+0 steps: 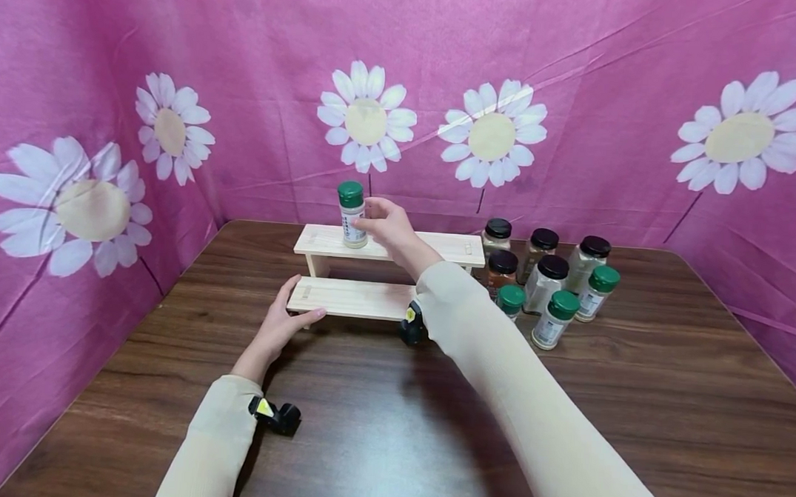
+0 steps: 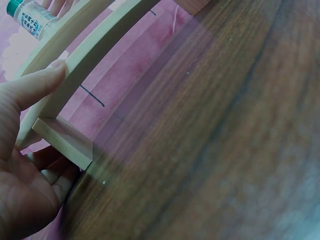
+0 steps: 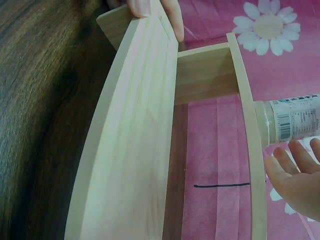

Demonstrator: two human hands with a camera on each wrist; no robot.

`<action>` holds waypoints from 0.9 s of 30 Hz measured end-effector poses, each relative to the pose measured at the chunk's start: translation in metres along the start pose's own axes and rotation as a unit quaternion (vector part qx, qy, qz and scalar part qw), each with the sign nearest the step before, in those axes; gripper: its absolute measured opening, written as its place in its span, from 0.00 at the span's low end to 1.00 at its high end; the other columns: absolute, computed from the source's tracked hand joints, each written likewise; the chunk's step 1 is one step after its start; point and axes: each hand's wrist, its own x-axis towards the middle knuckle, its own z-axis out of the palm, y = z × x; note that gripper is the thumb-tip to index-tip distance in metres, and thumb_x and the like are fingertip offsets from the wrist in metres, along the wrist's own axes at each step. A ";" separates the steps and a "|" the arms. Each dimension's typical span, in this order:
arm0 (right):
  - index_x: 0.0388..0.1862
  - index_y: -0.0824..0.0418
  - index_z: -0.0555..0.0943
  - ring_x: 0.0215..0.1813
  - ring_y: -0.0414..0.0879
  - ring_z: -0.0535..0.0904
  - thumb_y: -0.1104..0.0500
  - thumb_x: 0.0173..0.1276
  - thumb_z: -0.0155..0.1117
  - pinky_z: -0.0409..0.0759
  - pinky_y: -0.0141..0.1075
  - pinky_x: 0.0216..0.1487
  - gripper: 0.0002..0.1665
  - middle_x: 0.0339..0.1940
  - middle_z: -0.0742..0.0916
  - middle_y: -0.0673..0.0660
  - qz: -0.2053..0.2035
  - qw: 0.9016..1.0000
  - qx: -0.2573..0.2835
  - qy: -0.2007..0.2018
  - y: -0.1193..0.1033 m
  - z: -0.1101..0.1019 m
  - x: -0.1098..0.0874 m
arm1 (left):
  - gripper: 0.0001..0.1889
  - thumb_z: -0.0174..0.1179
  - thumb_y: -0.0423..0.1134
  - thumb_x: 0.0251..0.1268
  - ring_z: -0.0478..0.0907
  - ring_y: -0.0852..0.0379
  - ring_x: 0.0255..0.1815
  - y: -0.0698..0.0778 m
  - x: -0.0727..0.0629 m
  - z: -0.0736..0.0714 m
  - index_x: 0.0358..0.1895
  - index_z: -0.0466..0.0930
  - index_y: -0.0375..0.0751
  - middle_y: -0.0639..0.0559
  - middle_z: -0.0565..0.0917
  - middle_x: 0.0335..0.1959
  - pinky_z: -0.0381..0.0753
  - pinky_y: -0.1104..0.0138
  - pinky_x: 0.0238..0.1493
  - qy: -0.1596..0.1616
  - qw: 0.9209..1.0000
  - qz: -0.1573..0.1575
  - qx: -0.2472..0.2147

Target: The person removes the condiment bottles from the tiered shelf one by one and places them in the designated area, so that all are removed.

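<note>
A two-tier wooden rack (image 1: 363,290) stands on the table. My left hand (image 1: 279,328) grips the left end of its lower board, thumb on the front edge and other fingers around the end and underneath (image 2: 30,180). On the upper board (image 1: 431,242), toward the left, a spice jar (image 1: 351,217) with a green lid and white label stands upright. My right hand (image 1: 391,226) is at the jar's right side, its fingertips right by the glass; in the right wrist view its fingers (image 3: 295,155) are loosely extended beside the jar rather than wrapped around it.
Right of the rack stand several spice jars, some with black lids (image 1: 553,267) and some with green lids (image 1: 564,305). A pink cloth (image 1: 434,28) with white daisies hangs behind the brown wooden table (image 1: 363,425). Part of the rack's right side lies behind my right arm.
</note>
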 end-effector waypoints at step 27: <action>0.50 0.58 0.75 0.48 0.49 0.72 0.67 0.49 0.66 0.71 0.41 0.44 0.26 0.45 0.78 0.57 0.010 0.999 -0.018 0.047 -0.006 0.011 0.000 | 0.42 0.63 0.34 0.47 0.50 0.49 0.59 -0.018 0.009 -0.002 0.65 0.46 0.42 0.41 0.55 0.61 0.46 0.58 0.58 0.006 1.000 0.012 0.015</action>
